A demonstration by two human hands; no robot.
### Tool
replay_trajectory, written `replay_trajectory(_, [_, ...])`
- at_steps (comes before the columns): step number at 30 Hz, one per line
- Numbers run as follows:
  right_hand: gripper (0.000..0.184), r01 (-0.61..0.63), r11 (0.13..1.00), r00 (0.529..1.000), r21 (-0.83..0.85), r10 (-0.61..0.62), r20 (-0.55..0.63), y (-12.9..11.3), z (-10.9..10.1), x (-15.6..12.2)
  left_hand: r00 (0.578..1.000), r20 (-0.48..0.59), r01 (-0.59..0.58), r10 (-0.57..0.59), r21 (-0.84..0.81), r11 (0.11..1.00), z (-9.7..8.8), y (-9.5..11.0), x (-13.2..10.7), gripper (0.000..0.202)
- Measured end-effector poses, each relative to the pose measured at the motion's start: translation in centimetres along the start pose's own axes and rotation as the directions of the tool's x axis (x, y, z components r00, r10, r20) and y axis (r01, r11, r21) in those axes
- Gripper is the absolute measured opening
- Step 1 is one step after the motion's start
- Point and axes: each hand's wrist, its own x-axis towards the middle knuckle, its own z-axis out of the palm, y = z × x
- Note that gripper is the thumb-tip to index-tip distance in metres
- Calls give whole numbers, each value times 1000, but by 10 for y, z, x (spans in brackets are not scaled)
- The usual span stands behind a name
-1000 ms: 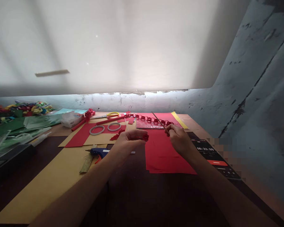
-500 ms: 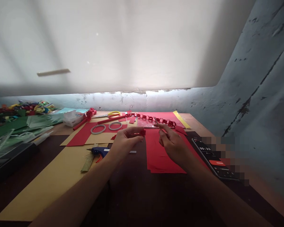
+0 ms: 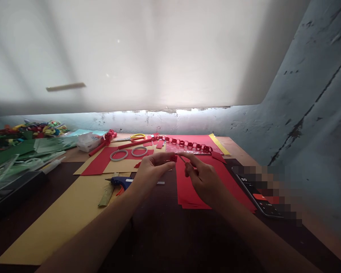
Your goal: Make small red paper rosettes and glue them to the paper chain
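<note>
Between the thumb and fingers of my left hand (image 3: 152,168) is a small red paper piece (image 3: 173,158), partly covered by the fingertips. My right hand (image 3: 203,175) pinches a thin stick (image 3: 182,159), whose tip is at or very near that piece; I cannot tell whether they touch. Beneath the right hand lies a stack of red paper sheets (image 3: 193,199). A blue glue gun (image 3: 124,182) rests on the table just left of my left wrist. Behind the hands, a red paper chain (image 3: 190,144) stretches across the back of the table.
Two tape rolls (image 3: 118,159) lie on red and tan paper at the left. Yellow-handled scissors (image 3: 138,137) and a rolled red paper tube (image 3: 135,143) are farther back. A phone (image 3: 258,197) sits right. Green sheets (image 3: 22,151) and a dark case (image 3: 14,193) occupy the left side.
My right hand has brought the stick leftward and slightly down to the red paper piece. My left hand has hardly moved; the view has shifted slightly.
</note>
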Motion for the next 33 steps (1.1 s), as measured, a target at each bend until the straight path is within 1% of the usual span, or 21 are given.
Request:
replay_trajectory(3, [39, 44, 999, 999, -5, -44, -30, -2, 2, -2, 1000, 7, -22, 22, 27, 999, 0, 0, 0, 36])
replay_trajectory(6, [39, 51, 999, 997, 8, -50, -56, -4, 2, -3, 999, 16, -28, 27, 23, 999, -1, -1, 0, 36])
replay_trajectory(11, [42, 56, 997, 998, 43, -54, -42, -5, 4, -3, 999, 26, -20, 19, 23, 1000, 0, 1, -2, 36])
replay_trajectory(16, [36, 92, 994, 995, 58, -89, -49, -5, 4, -3, 999, 39, -37, 36, 31, 999, 1, 1, -2, 35])
replay_trajectory(23, [33, 51, 997, 997, 65, -47, -62, -7, 5, -4, 998, 53, -29, 29, 4, 1000, 0, 0, -1, 36])
replay_trajectory(27, [32, 17, 988, 997, 153, -6, -73, -7, 6, -4, 998, 52, -26, 27, -26, 999, 0, -1, -1, 38])
replay_trajectory(33, [31, -35, 941, 998, 335, 51, -37, -9, 8, -4, 998, 50, -20, 22, -36, 999, 0, 0, -2, 37])
